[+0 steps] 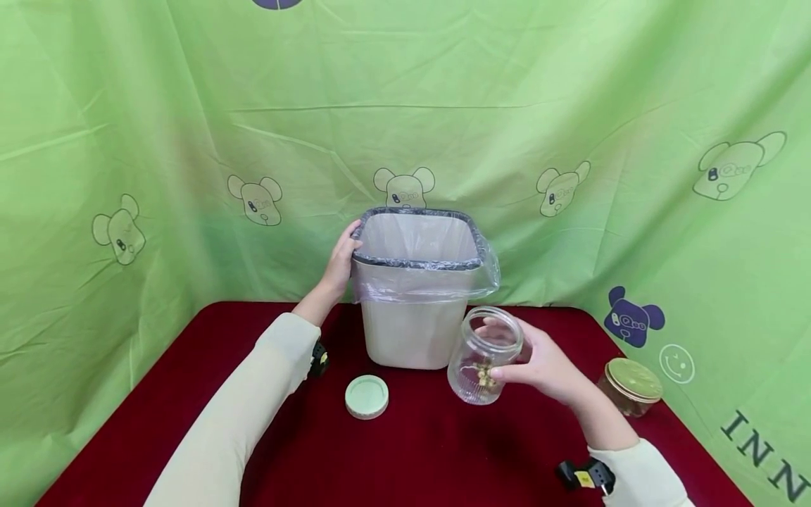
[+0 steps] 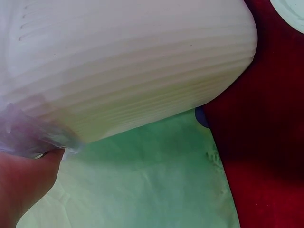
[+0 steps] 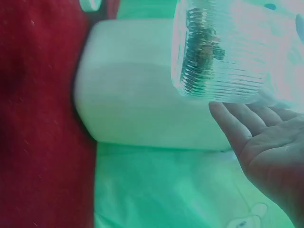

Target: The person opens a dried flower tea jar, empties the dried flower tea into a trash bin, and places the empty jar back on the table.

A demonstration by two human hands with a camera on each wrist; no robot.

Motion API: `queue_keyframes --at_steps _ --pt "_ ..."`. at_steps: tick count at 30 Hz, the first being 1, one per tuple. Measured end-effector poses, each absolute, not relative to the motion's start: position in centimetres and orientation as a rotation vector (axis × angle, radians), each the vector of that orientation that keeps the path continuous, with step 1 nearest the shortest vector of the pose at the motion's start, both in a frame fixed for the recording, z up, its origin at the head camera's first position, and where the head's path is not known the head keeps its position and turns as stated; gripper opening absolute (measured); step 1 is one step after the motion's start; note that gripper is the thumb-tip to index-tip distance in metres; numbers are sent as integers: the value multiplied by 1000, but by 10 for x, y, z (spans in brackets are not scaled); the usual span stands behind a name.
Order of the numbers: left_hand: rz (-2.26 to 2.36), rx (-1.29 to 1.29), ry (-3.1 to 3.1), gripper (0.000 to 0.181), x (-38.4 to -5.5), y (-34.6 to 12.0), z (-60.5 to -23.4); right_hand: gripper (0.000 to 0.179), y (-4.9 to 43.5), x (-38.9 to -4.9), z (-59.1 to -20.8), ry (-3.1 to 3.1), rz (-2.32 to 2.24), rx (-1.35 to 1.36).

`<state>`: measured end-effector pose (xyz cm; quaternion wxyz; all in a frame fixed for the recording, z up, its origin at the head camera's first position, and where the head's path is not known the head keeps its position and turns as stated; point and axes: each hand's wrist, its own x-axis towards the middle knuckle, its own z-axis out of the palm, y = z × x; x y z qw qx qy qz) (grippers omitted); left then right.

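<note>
A cream trash bin (image 1: pixel 408 334) lined with a clear plastic bag (image 1: pixel 431 285) stands at the back middle of the table. My left hand (image 1: pixel 340 262) grips its left rim, fingers over the edge; in the left wrist view this hand (image 2: pixel 31 183) is at the bunched bag. With my right hand (image 1: pixel 541 362) I hold a lidless ribbed glass jar (image 1: pixel 464 380) by its side, its mouth tilted up, in front of the bin's lower right. Small yellowish dried bits (image 1: pixel 485 377) lie inside it. The right wrist view shows the fingers (image 3: pixel 232 123) along the glass.
A pale green round lid (image 1: pixel 367 396) lies on the dark red tablecloth (image 1: pixel 405 458), in front of the bin. At the table's right edge stands another jar with a green-gold lid (image 1: pixel 633 379). A green printed curtain (image 1: pixel 317 141) hangs close behind and at both sides.
</note>
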<state>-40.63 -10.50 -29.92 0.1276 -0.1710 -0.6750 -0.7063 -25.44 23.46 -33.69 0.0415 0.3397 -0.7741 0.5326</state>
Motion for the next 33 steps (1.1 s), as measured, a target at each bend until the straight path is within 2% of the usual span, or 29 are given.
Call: queue_keyframes --at_steps 11,21,29,33 --pt "-2047 -486 -1969 71 -407 -108 -300 52 251 -258 -305 -2274 1680 735" --pt "-2063 -494 -1963 70 -407 -105 -298 49 255 -266 -280 -2109 1820 676" --pt "-2054 -494 -1961 71 -407 -104 -298 46 258 -275 -253 -2207 1672 552" --pt "-2052 -489 -1961 72 -407 -104 -299 52 259 -279 -236 -2307 1497 442"
